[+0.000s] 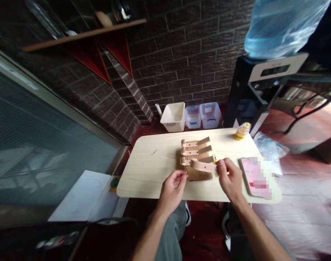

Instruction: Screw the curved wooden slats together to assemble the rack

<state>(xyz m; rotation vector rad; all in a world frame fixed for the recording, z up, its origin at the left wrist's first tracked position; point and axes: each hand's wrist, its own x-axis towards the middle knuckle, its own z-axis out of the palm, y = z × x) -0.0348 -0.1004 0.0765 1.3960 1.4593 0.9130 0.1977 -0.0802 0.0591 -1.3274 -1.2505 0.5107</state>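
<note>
My right hand (231, 178) is closed on the right end of a tan strap (203, 166), which has small holes and a curled left end. Several similar tan straps (196, 143) lie side by side across a brown block (199, 175) on the table. Left of the block's near corner is my left hand (173, 186), thumb and fingertips pinched together; whatever they hold, if anything, is too small to make out. A small yellow and black item (216, 160) shows just beside my right fingers, partly hidden by them.
On the pale wooden table (143, 163) are a small dark thin piece (154, 152), a clear bottle with yellow parts (242, 131) and a pink-screened phone or tablet (254, 177). Plastic bins (173, 127) and a water dispenser (243, 83) stand behind. A shelf (86, 34) juts from the wall.
</note>
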